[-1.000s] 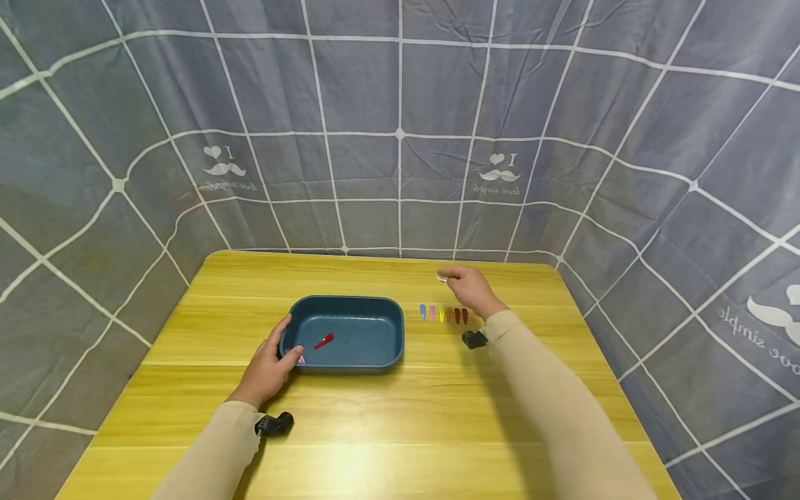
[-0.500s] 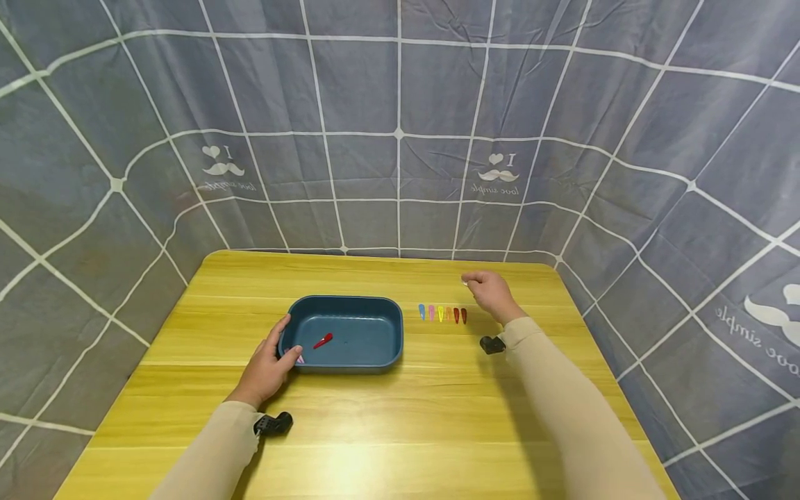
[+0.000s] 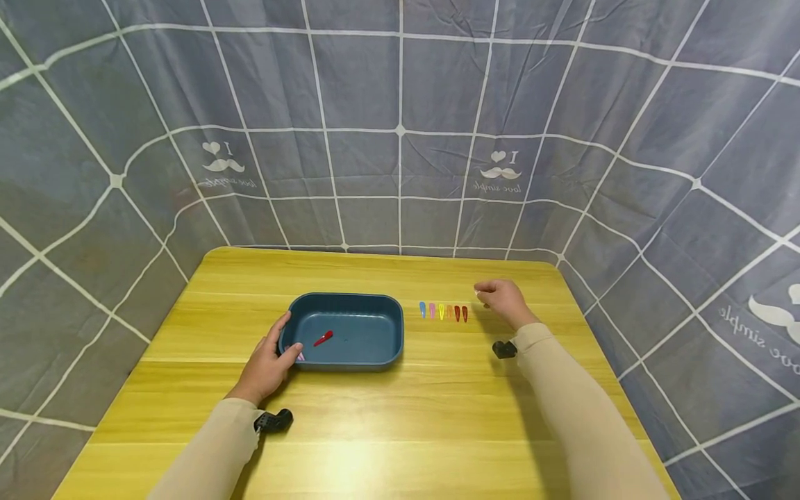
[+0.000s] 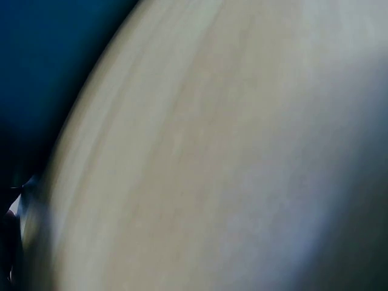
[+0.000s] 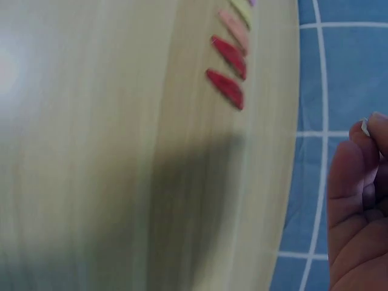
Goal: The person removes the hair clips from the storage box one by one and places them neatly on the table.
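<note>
My left hand grips the left end of a dark blue plastic basin, thumb inside the rim and fingers along the outer wall. In the basin lie a red hair clip and, partly hidden by the thumb, a pink one. Right of the basin my right hand pinches a small white hair clip between thumb and fingertips, mostly covered by them. It is just past the right end of a row of snap hair clips: blue, pink, yellow, orange and two dark red.
Everything stands on a wood-grain table. A grey curtain with white lines hangs behind it and along both sides. Black wrist cameras sit on both beige sleeves.
My right hand has moved right and a little toward me with the white clip, from above the row to beyond its right end. The left hand and basin stay put.
</note>
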Available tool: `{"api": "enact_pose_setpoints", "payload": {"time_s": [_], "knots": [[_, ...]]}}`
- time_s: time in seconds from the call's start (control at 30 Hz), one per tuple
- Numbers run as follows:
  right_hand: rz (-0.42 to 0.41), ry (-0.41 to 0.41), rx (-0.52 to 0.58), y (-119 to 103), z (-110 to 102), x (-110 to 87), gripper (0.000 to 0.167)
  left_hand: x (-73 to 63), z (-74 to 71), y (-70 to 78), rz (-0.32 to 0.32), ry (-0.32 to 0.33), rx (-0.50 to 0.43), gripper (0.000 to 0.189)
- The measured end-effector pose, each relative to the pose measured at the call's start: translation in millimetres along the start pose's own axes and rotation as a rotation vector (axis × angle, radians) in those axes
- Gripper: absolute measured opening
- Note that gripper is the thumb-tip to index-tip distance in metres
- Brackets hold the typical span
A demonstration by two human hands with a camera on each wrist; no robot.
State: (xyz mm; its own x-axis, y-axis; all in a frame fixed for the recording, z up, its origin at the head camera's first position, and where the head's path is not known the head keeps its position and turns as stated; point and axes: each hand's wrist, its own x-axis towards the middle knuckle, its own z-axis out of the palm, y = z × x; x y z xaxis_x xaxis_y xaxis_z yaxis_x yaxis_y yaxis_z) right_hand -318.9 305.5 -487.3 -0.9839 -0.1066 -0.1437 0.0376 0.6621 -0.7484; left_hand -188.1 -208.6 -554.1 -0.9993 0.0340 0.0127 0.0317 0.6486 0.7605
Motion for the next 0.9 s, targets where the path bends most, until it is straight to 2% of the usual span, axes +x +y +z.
{"api": "enact_pose_setpoints", "payload": {"time_s": [0.23,0.5,0.7,0.9], "knots": [[0.044,-0.003,0.001,11,2,-2.4,0.034,1.7,0.4,-2.5,0.006,0.0,-0.001,0.076],[0.051,-0.004,-0.017,21,10,-2.3,0.032,0.7,-0.1,-0.1,0.004,0.001,-0.008,0.075],[0.081,-0.028,0.027,24,17,-2.4,0.032,0.0,-0.4,1.2,0.004,-0.001,-0.005,0.076],[0.077,-0.025,-0.013,28,22,-1.8,0.031,-0.1,-0.4,0.8,0.006,-0.004,-0.003,0.076]]}}
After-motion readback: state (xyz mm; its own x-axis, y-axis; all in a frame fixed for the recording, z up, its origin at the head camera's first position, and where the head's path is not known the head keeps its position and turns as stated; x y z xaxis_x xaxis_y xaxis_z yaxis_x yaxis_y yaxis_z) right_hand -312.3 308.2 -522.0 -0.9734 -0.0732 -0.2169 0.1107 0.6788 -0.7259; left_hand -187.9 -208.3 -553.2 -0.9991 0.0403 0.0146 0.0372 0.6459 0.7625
